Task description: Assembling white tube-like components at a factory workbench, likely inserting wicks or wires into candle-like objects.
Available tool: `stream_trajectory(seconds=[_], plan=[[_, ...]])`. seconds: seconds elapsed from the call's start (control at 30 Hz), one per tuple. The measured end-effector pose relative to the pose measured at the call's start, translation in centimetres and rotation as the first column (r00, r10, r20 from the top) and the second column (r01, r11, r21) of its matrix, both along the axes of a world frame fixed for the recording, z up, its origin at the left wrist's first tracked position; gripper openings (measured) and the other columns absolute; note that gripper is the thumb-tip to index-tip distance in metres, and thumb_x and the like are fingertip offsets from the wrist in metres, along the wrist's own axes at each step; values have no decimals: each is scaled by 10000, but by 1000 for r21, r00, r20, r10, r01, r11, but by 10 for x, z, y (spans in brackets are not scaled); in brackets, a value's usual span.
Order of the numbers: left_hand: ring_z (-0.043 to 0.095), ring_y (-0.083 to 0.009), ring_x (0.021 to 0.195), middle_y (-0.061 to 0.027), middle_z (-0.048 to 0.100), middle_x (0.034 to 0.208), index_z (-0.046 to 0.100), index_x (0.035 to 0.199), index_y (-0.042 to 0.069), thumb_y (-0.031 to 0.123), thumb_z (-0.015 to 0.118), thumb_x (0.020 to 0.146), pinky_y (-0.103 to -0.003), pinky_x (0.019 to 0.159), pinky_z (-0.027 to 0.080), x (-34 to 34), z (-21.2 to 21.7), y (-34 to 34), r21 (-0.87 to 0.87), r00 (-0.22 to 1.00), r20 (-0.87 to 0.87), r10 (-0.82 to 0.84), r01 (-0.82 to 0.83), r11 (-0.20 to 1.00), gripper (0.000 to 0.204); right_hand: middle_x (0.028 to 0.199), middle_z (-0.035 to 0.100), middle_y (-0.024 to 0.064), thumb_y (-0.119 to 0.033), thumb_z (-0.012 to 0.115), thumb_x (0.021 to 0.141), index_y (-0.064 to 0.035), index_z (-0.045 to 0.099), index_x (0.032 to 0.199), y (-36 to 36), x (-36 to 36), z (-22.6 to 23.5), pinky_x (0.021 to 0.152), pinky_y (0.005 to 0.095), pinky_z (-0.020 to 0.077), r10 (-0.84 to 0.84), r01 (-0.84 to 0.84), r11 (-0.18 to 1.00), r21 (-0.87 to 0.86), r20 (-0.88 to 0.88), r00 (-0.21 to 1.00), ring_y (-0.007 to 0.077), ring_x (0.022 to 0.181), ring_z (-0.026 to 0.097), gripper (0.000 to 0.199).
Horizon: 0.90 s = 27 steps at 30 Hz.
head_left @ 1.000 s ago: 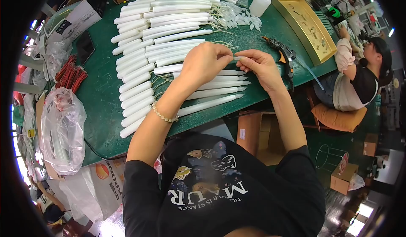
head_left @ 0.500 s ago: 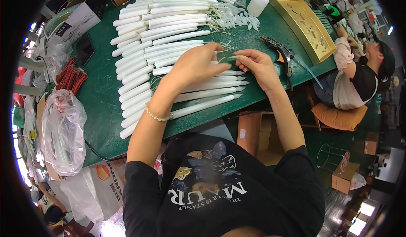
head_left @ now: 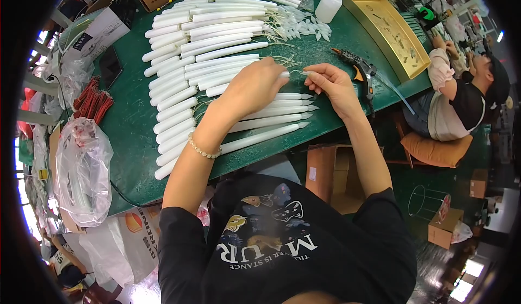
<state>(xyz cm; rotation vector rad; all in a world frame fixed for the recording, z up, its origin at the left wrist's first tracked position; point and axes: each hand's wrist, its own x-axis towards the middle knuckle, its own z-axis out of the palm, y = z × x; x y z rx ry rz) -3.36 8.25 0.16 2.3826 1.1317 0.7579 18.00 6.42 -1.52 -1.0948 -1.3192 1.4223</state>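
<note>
My left hand [head_left: 256,87] is closed around a white candle tube [head_left: 284,74], whose end shows past the fingertips. Thin pale wires run from that end to my right hand [head_left: 330,84], which pinches a small translucent flame-shaped tip [head_left: 307,73], partly covered by the fingers. Below my left hand lie several long white taper candles [head_left: 271,130] with flame tips fitted. Beyond it are rows of white tubes [head_left: 225,50] with wires trailing from their right ends. Loose translucent flame tips [head_left: 309,27] are heaped farther back.
A glue gun [head_left: 362,70] lies right of my right hand. Behind it stand a white squeeze bottle [head_left: 329,6] and a gold tray [head_left: 374,26]. Red wire bundles [head_left: 93,100] and a clear plastic bag [head_left: 82,168] are at left. A co-worker [head_left: 458,100] sits at right.
My left hand has come closed around the tube, with its end now showing at the fingertips. My right hand stays almost in place, still pinching.
</note>
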Motion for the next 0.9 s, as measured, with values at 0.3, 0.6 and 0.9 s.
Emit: stream_trajectory(seconds=[0.3, 0.6, 0.9], plan=[[580, -340, 821, -157, 602, 865, 634, 939, 44, 158, 589, 811, -404, 714, 466, 7, 1, -4, 39, 993, 115, -3, -2, 999, 178, 819, 616, 38, -92, 566, 888, 20, 594, 1043, -1, 2, 0, 637, 174, 423, -9, 9, 1000, 3, -21, 1000, 65, 716, 549, 194], [589, -336, 845, -153, 626, 910, 627, 973, 48, 197, 593, 809, -409, 735, 469, 8, 8, -3, -150, 1000, 3, -14, 15, 989, 224, 816, 622, 42, -107, 579, 881, 11, 598, 1039, 1, 2, -1, 652, 182, 420, 21, -21, 1000, 8, 34, 999, 73, 725, 551, 199], [600, -322, 754, -154, 642, 822, 625, 1012, 41, 237, 583, 836, -377, 675, 466, 4, -14, 6, 46, 993, 63, -96, 93, 995, 267, 815, 635, 48, -111, 582, 874, 5, 611, 1025, 2, 0, 0, 647, 186, 422, 50, -51, 998, 20, 71, 996, 79, 729, 561, 193]])
